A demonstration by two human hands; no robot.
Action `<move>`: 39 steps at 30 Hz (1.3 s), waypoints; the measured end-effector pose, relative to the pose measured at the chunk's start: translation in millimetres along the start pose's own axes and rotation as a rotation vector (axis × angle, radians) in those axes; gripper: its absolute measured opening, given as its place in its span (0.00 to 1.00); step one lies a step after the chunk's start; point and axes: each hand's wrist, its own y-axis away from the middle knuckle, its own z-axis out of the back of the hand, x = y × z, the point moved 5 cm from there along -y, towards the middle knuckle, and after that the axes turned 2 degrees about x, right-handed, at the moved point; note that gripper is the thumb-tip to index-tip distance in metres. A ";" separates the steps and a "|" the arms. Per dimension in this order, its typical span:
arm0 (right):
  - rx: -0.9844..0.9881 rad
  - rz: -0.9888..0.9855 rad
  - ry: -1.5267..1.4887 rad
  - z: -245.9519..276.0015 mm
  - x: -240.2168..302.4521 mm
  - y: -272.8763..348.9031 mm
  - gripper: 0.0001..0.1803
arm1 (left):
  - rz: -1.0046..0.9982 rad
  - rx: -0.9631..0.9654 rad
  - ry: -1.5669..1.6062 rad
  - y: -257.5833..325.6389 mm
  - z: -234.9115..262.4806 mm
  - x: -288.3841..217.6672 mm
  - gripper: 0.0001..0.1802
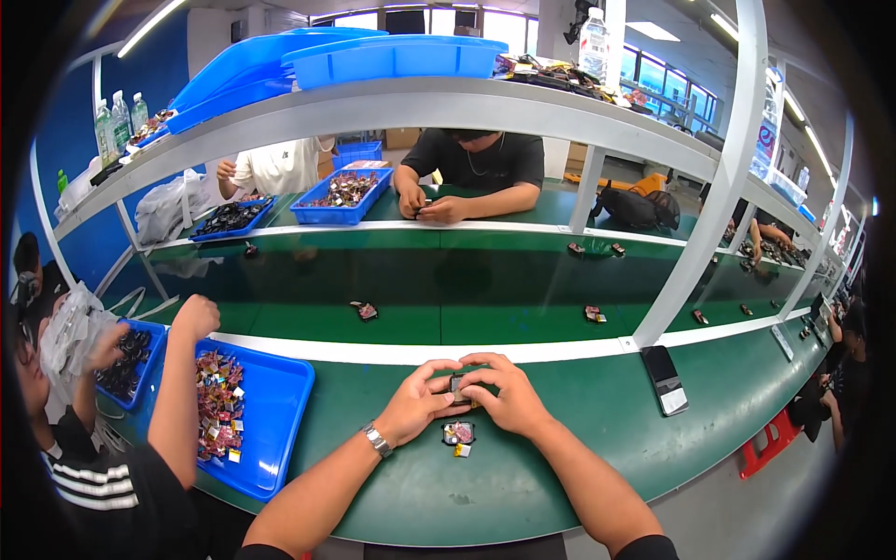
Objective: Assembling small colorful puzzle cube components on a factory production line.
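Note:
My left hand point(415, 403), with a metal watch at its wrist, and my right hand point(507, 396) meet over the green bench. Their fingers are closed around a small dark rectangular case point(457, 385), partly hidden by the fingertips; what lies inside it is too small to tell. Just below them on the bench lies a second small black case point(458, 432) with reddish and silvery parts in it. A little pale piece with a yellow edge point(462, 451) sticks out toward me.
A blue tray point(297, 411) of small wired parts stands left, beside a co-worker's arm point(175, 397). A phone-like device point(665, 381) rests right, near a white post point(705, 205). Beyond the white rail, small assemblies point(366, 311) sit on the green belt. Another person works opposite.

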 end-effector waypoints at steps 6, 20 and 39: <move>0.046 -0.111 -0.266 -1.3 -13.6 -0.2 0.06 | -0.043 -0.025 -0.125 -1.7 3.9 4.3 0.12; 0.096 -0.023 0.026 -2.4 7.2 2.6 0.07 | 0.011 -0.057 -0.189 -1.5 7.8 12.3 0.08; -0.111 0.215 0.212 -5.5 22.8 6.9 0.07 | -0.011 -0.187 -0.103 0.2 8.4 8.8 0.10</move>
